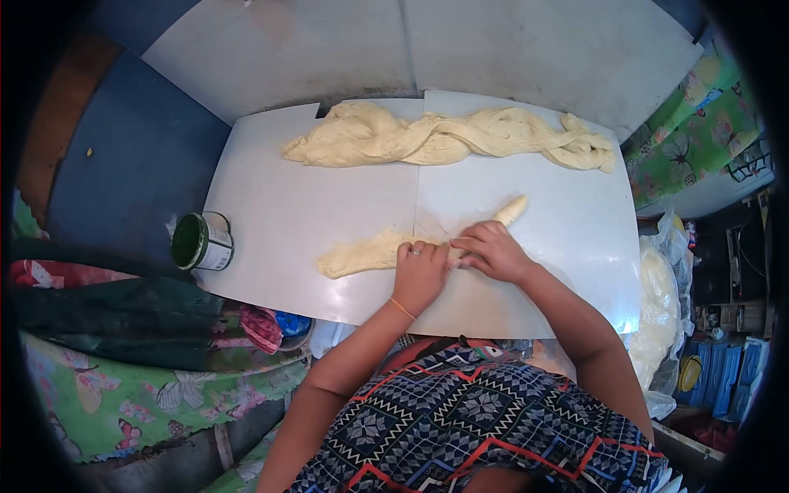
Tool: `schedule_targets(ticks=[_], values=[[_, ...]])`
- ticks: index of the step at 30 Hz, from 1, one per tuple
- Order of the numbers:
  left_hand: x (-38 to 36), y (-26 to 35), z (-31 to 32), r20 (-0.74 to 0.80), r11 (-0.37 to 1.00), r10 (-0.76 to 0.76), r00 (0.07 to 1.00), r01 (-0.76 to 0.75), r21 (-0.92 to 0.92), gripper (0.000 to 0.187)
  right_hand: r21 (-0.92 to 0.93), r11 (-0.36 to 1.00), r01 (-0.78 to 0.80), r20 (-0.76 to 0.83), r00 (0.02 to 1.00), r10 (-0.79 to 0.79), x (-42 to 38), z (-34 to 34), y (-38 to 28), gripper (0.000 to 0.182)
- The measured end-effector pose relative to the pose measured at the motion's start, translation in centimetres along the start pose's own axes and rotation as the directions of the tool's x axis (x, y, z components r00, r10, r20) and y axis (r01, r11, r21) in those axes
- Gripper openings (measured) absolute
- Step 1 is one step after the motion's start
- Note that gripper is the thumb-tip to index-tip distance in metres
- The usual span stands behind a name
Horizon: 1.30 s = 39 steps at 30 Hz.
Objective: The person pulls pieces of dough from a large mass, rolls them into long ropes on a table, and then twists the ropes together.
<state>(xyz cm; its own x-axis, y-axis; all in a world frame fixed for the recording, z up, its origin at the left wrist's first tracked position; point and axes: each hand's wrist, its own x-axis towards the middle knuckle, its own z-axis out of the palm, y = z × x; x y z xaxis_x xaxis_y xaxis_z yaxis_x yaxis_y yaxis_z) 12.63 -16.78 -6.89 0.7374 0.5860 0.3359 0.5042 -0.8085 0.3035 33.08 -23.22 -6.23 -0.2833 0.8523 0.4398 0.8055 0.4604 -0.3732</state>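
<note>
Because both hands meet near the middle of the surface (pixel 283 205), they serve as the first entry, placed relative to the long twisted dough (pixel 444 138).

Item: left hand (pixel 421 269), nearer the person than the twisted dough; grip closed over the right end of a flat dough strip (pixel 357 255), seemingly to steady that end while the rest lies flat leftward. Thin band (pixel 403 309) at the wrist.

Item: right hand (pixel 493 251), just beside the left, fingers bent, tips close to the left's; what its grip encloses cannot be told, the fingers covering it. The closeness probably allows joint control of a short stretch.

Item: slim dough roll (pixel 514 209), protruding past the right hand towards the twisted dough, well apart from it; whether it joins the strip is hidden.

Item: green tub (pixel 203 241), open, left of and nearer than the twisted dough, by the surface's edge, presumably within reach yet outside the working span.
</note>
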Motion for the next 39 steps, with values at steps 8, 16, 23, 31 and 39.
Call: schedule_targets(ticks=[8,16,23,31,39], values=[[-0.2,-0.9,-1.8,-0.082,0.975,-0.220,0.972,0.219,-0.030,0.016,-0.313,0.868,-0.385,0.042,0.908,0.417,5.4,0.6,1.3,0.019],[-0.5,-0.3,-2.8,0.029,0.999,-0.039,0.999,0.040,-0.021,0.028,0.087,0.991,-0.100,-0.009,0.995,0.101,0.4,0.5,0.6,0.025],[-0.4,-2.6,-0.8,-0.097,0.988,-0.152,0.984,0.154,0.018,0.024,-0.059,0.964,-0.260,0.137,0.954,0.266,4.3,0.8,2.4,0.030],[-0.8,-6.2,-2.0,0.131,0.992,-0.053,0.990,0.067,-0.109,0.024,0.053,0.980,-0.193,0.188,0.965,0.180,6.1,4.3,0.6,0.021],[-1.9,-3.2,-3.3,-0.008,0.993,-0.114,0.993,0.114,0.002,0.022,0.210,0.969,-0.129,0.210,0.974,0.084,4.8,1.2,1.5,0.027]])
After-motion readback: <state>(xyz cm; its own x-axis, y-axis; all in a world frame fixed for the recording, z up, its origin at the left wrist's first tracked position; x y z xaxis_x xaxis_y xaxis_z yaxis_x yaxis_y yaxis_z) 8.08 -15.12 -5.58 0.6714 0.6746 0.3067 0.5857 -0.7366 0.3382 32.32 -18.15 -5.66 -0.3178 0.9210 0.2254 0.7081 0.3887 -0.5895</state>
